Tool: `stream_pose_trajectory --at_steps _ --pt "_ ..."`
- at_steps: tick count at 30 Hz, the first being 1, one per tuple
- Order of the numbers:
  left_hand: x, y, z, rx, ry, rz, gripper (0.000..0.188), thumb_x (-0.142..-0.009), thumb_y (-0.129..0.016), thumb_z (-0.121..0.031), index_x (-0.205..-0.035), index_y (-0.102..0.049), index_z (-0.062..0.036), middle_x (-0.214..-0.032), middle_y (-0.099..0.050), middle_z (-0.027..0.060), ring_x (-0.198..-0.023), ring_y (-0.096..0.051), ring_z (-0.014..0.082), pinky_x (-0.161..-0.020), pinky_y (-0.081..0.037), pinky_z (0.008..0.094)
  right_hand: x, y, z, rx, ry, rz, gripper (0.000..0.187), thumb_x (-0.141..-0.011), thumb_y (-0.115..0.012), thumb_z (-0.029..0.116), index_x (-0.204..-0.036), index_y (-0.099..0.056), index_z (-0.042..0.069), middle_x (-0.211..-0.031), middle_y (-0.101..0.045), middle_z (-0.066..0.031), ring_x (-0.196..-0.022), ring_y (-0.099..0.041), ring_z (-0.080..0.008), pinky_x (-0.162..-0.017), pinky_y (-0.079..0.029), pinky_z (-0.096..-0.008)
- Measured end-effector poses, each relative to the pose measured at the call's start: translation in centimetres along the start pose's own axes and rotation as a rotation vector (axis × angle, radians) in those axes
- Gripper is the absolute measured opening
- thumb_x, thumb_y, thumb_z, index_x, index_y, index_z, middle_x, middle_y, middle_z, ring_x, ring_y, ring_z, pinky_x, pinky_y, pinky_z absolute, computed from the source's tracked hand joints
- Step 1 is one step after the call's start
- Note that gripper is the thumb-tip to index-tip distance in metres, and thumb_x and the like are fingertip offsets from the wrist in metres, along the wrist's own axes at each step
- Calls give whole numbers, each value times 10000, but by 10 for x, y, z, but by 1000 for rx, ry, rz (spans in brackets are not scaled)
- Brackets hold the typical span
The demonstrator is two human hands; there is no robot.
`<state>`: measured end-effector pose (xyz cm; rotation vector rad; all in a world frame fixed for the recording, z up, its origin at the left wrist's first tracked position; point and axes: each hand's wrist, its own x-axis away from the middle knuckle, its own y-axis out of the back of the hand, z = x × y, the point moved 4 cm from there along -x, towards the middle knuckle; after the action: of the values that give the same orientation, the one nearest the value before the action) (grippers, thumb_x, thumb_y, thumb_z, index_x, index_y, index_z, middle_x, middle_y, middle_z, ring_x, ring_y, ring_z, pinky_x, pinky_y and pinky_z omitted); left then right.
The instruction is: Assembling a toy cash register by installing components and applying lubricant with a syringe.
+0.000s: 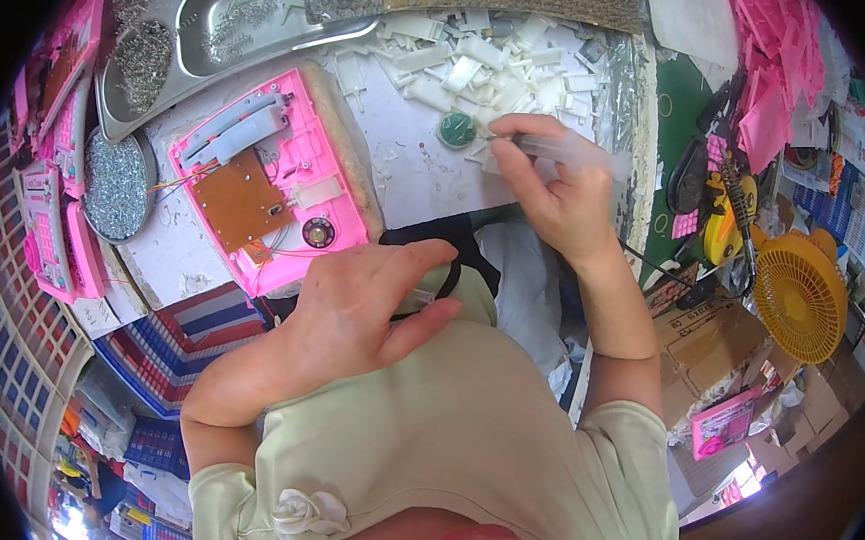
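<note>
The translucent-handled tool [573,152] was above the white worktop [408,183], its tip angled left toward the green-filled cup [456,128].

Nearest the body, the left hand [365,300] was raised in front of the shirt [443,401], thumb and index finger apart. A small pale piece [419,297] showed between them; whether it was gripped could not be told. Steadiness was the main requirement for this hand.

Next outward, on the left, the pink housing [307,126] rested open side up, exposing a brown circuit board [247,202] and a round speaker [319,232]. The tool path was best routed clear of this interior, since a stray drip on either component could have been hard to remove.

To the right, the right hand [564,184] grasped the tool between thumb and fingers, close to the tip. This short grip appeared suited to fine control. The tip was at the cup's right side; contact could not be confirmed. If the green content was a fluid or paste, which the view did not settle, a shallow dip and a wipe on the rim were advisable to limit excess.

Beyond the cup lay the heap of white plastic parts [467,67]. Short strokes on the near side reduced the risk of disturbing it. The steel tray [192,58], at upper left, required no contact.
</note>
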<state>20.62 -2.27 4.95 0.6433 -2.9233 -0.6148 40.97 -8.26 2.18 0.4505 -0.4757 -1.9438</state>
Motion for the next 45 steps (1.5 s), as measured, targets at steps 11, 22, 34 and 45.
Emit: stream_pose_trajectory --at_steps 11,22,34,45 --pt "0 0 0 -7 27 23 428 -744 -814 -127 -1136 -667 -39 -820 -679 96 -566 -618 224 -516 -486 330 -4 4 1 88 -6 5 86 -871 -728 116 -928 -725 52 -757 -712 -62 -508 -600 -164 -495 -460 -282" --pt "-1 -1 1 4 36 15 418 -751 -807 -135 -1134 -670 -42 -848 -695 112 -582 -636 251 -517 -494 339 -4 9 2 32 35 -11 85 -879 -725 114 -927 -716 45 -754 -710 -70 -536 -629 -159 -502 -473 -271" --pt "-1 -1 0 -25 28 23 393 -779 -799 -172 -1111 -637 -38 -818 -690 111 -650 -654 275 -561 -502 382 -2 4 -1 38 25 27 95 -861 -731 103 -931 -713 43 -752 -704 -68 -542 -623 -169 -510 -477 -276" --pt "-13 -1 4 240 72 6 301 -833 -742 -117 -1092 -606 -50 -771 -593 88 -654 -609 238 -577 -479 366 3 -5 -3 169 277 60 200 -802 -787 85 -977 -694 60 -831 -714 -98 -617 -660 -245 -556 -517 -325"
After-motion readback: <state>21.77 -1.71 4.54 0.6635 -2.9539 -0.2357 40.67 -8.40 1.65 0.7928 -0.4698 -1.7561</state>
